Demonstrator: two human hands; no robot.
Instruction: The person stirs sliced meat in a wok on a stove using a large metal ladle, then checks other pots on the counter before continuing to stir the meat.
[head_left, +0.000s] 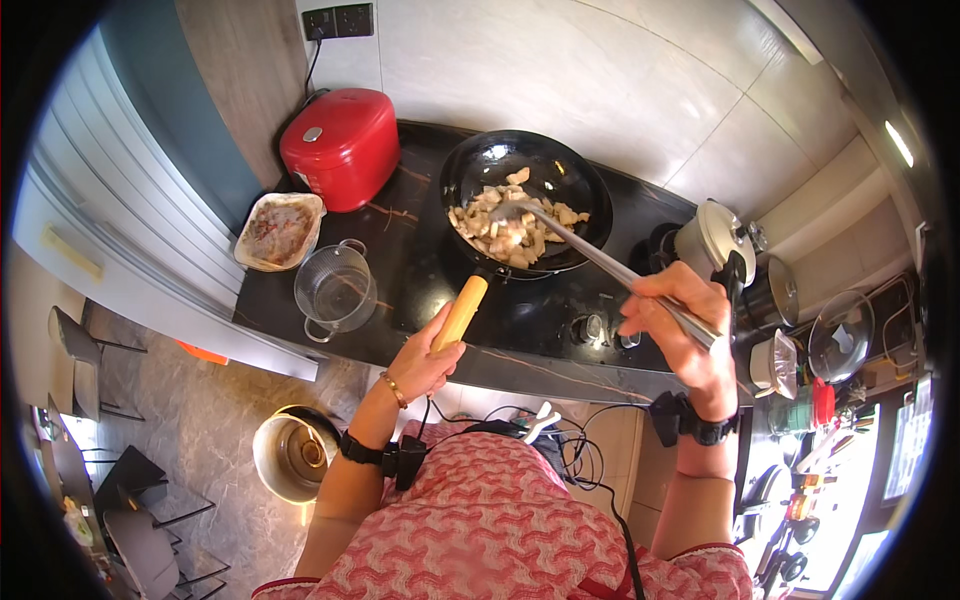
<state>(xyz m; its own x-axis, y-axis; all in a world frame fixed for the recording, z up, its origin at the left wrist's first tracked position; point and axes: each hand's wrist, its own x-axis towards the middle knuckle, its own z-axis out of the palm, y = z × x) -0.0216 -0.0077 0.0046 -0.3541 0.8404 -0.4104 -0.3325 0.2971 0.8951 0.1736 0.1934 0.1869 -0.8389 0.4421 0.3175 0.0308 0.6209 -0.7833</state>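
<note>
A black wok (544, 154) stands on the dark hob, its wooden handle (463, 306) pointing toward me. My left hand (427, 352) is closed around that handle. Pale chopped meat pieces (517, 244) lie across the wok's bottom. My right hand (686, 319) grips the metal shaft of a cooking spatula (589, 251) from above. The head of the tool rests among the pieces, partly hidden by them, so its exact shape is hard to tell.
Left of the wok are a red rice cooker (345, 146), a glass pot (335, 292) with two handles and a white dish (281, 232) of raw-looking food. A pressure cooker (712, 236) stands at right. Hob knobs (592, 328) line the front. A bin (289, 457) is on the floor.
</note>
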